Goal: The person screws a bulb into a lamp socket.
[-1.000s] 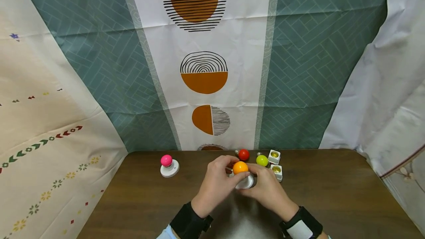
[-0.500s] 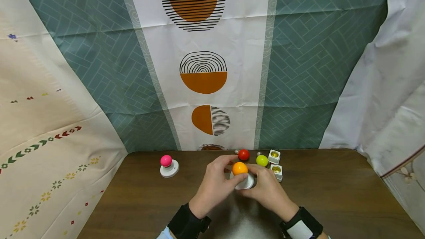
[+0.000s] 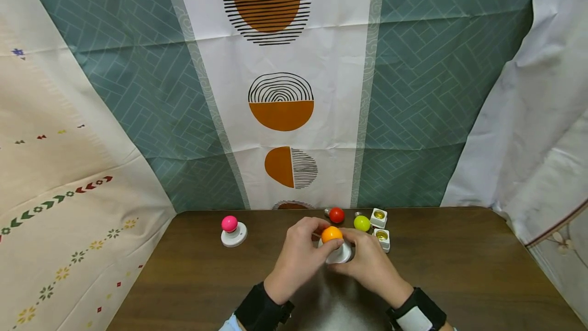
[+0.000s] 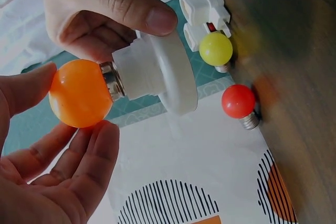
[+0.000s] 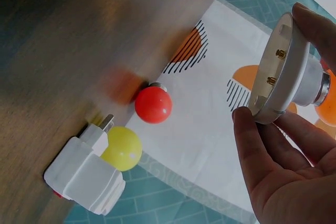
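Note:
My left hand (image 3: 300,254) pinches an orange light bulb (image 4: 81,94) between thumb and fingertips. The white round lamp holder (image 5: 286,72) is in my right hand (image 3: 371,262), its rim gripped between thumb and fingers. Bulb and holder meet above the table, with part of the bulb's metal screw cap (image 4: 112,81) showing at the socket mouth. In the right wrist view the underside of the holder faces sideways, showing two brass contacts (image 5: 281,54). How far the cap sits inside the socket is hidden.
Behind my hands, a red bulb (image 3: 337,215) and a yellow-green bulb (image 3: 362,223) lie on the wooden table (image 3: 184,280). Beside them are two white plug-in sockets (image 3: 382,239). At left stands a pink bulb (image 3: 229,223) in a white round holder (image 3: 234,238). A patterned cloth (image 3: 413,91) hangs behind.

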